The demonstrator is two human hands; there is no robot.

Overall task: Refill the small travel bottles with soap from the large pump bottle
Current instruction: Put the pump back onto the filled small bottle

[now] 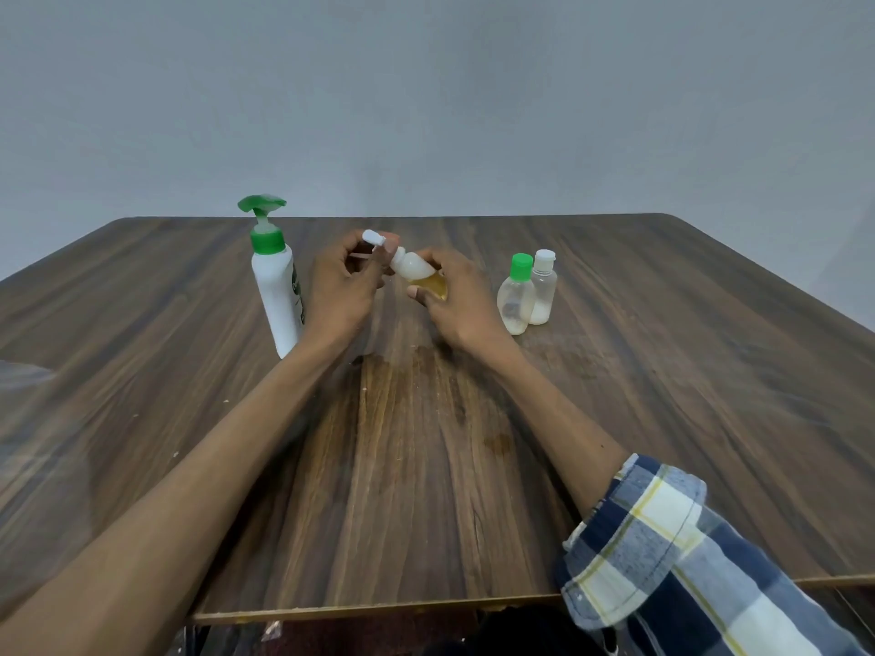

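Observation:
A small travel bottle (416, 272) with yellowish liquid is tilted to the left above the table, its body gripped by my right hand (457, 300). My left hand (343, 286) pinches its white flip cap (374, 239) at the upper left end. The large white pump bottle (277, 295) with a green pump head stands upright just left of my left hand. Two more small bottles stand to the right of my right hand: one with a green cap (516, 300) and one with a white cap (543, 288), touching each other.
The brown wooden table (426, 466) reaches from the near edge to a plain grey wall. A faint wet smear (412, 357) lies on the wood just in front of my hands. My right forearm wears a rolled plaid sleeve (663, 537).

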